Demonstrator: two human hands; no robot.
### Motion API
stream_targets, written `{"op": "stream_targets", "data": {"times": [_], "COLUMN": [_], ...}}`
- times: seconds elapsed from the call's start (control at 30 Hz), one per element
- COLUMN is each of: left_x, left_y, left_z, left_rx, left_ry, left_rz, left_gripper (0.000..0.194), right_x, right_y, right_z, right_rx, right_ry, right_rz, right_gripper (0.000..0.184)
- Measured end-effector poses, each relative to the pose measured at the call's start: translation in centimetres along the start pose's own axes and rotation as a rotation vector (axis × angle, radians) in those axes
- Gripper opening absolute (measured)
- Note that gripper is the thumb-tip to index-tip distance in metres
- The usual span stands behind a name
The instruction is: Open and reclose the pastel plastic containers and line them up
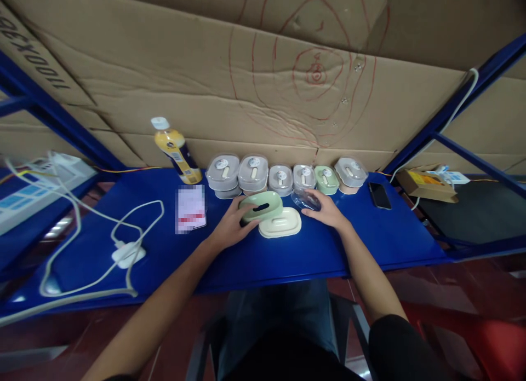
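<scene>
My left hand (238, 223) grips a light green soap dish (269, 201) by its left end, tilted so that a dark slot in it shows. Just below and partly behind that dish, a cream oval tray (291, 222) with a raised ridge lies on the blue table. To the right, my right hand (326, 208) has its fingers closed around a clear plastic lid (306, 200). Behind both hands is a row of lidded soap boxes, among them a grey one (280, 180), a green one (326, 180) and a stacked pair (223, 173) at the left.
A yellow drink bottle (177, 151) stands at the back left, near a blurred-out card (190, 207). White cables with a white plug piece (128, 255) spread over the left side. A black phone (378, 196) lies right of the boxes. Cardboard (184, 69) walls the back.
</scene>
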State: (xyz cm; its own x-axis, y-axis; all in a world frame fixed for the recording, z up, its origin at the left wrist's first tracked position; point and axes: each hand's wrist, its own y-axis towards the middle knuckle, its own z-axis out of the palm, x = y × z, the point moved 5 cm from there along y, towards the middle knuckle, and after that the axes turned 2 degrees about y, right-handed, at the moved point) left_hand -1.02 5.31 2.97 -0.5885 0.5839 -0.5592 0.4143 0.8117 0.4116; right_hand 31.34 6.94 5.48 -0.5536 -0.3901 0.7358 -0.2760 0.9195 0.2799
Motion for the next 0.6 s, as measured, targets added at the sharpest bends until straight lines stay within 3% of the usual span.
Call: {"op": "stream_targets", "data": {"times": [0.1, 0.23, 0.43, 0.6], "left_x": [-1.6, -3.5, -3.1, -2.8], "left_y": [0.2, 0.5, 0.7, 0.7], "left_z": [0.8, 2.7, 4.6, 4.8], "left_rx": [0.018, 0.078, 0.099, 0.133], "left_ry": [-0.055, -0.158, -0.211, -0.214], "left_rz": [0.040, 0.073, -0.060, -0.072], "left_gripper": [0.054, 0.079, 0.109, 0.117], "right_x": [1.7, 4.6, 6.6, 7.6], "right_y": [0.1, -0.1, -0.1, 0.2], "right_z": [0.2, 1.8, 4.6, 5.2], "right_rx": [-0.016, 0.104, 0.256, 0.288], "right_ry": [0.025, -0.014, -0.130, -0.218], "right_rz": [-0.081, -0.228, -0.300, -0.309], "right_gripper": [0.076, 0.083, 0.090, 0.087]}}
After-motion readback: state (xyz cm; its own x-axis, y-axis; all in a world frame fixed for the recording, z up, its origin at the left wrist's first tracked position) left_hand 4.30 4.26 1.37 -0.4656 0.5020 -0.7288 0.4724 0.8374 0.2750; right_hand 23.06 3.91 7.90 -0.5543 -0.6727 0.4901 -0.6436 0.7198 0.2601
